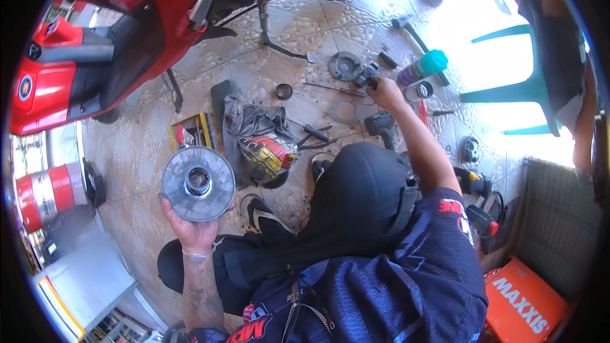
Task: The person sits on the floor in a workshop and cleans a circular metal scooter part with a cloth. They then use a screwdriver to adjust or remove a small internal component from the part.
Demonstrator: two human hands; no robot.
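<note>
My left hand [192,228] grips a wide grey metal pulley disc [175,185] from below, with its round hollow hub facing up. My right hand [385,94] reaches out to the floor, its fingers closed on a small dark metal part [365,75]. Just beside that part lies a round metal plate [345,66]. A bottle with a teal cap [434,63] and a coil spring [419,91] are to the right of this hand. Below it, a thin ring gasket [344,113] and a dark power tool [380,128] rest on the tiles.
A red scooter [159,32] stands at the upper left, its stand on the tiles. Rags [254,127], a yellow-edged box [190,130], a T-handle tool [316,133] and a black ring [283,91] lie ahead. A person sits on a green chair [515,95]; an orange box [526,302] is at lower right.
</note>
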